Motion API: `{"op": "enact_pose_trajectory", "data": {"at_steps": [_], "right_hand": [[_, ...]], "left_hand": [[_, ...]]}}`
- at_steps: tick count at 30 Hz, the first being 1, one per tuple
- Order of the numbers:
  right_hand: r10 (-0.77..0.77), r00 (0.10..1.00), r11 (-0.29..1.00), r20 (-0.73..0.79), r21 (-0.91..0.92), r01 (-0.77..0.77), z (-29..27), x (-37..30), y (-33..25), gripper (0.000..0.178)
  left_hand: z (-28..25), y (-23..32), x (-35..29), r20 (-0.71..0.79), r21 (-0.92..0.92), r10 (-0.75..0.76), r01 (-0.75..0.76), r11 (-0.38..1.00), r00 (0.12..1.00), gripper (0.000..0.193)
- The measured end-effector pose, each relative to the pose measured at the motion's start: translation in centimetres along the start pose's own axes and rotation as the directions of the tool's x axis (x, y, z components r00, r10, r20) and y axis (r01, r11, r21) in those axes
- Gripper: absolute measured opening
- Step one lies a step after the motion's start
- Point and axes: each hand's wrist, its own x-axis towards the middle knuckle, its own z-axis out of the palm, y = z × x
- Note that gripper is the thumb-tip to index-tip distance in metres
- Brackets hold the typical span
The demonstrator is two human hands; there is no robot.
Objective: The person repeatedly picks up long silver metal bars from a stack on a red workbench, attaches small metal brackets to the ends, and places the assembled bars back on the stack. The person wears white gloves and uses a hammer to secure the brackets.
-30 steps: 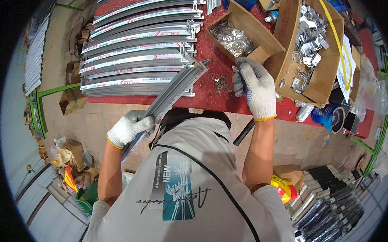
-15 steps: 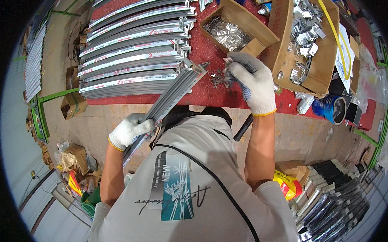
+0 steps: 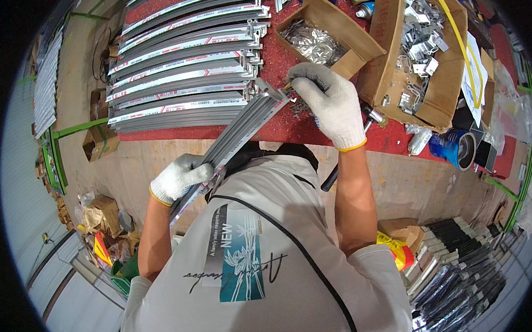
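Observation:
My gloved left hand (image 3: 183, 178) is wrapped round a grey metal profile (image 3: 239, 131). The profile slants up to the right, its far end over the red table. At that end my gloved right hand (image 3: 330, 102) pinches with thumb and forefinger. A small piece at its fingertips touches or nearly touches the profile's end; its kind is too small to make out. Small metal bits (image 3: 303, 107) lie on the table just below the right fingers. Near that wrist rests a hammer (image 3: 332, 179), its dark handle sticking out over the table's edge.
Many similar profiles (image 3: 179, 106) lie in rows on the left of the red table (image 3: 279, 133). Behind my right hand stand a carton (image 3: 360, 42) of flat metal pieces and a larger carton (image 3: 382, 82) of metal brackets. A blue can (image 3: 454, 147) stands at the right edge.
My right hand has moved left and slightly down to the profile's end, uncovering the hammer's head. My left hand keeps its grip in nearly the same place.

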Motion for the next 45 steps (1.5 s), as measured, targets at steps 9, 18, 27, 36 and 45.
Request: {"op": "enact_pose_trajectory", "data": {"at_steps": [9, 18, 27, 36, 45], "right_hand": [[-0.015, 0.999, 0.999, -0.029, -0.045, 0.013, 0.6, 0.1, 0.3, 0.025], [0.005, 0.998, 0.993, -0.067, -0.119, -0.013, 1.5, 0.2, 0.8, 0.025], [-0.212, 0.977, 0.963, 0.012, -0.169, 0.211, 1.2, -0.6, 1.3, 0.031], [0.050, 0.975, 0.999, -0.217, 0.009, -0.049, 1.4, -2.2, 4.0, 0.041], [0.103, 0.983, 0.817, -0.150, -0.552, -0.169, -2.0, -5.8, 10.1, 0.024]], "left_hand": [[0.6, 0.1, 0.4, -0.032, 0.078, 0.048, -0.045, 0.996, 0.998, 0.071], [1.1, 0.4, 0.8, -0.090, 0.110, 0.048, -0.038, 0.993, 0.995, 0.074], [0.9, 0.5, 0.6, -0.081, 0.140, 0.046, -0.034, 0.990, 0.996, 0.071], [-0.3, 0.4, 0.4, -0.067, -0.002, -0.033, 0.033, 0.999, 0.997, 0.061], [-1.5, -2.3, 1.4, -0.026, -0.114, -0.030, 0.027, 0.993, 0.999, 0.075]]}}
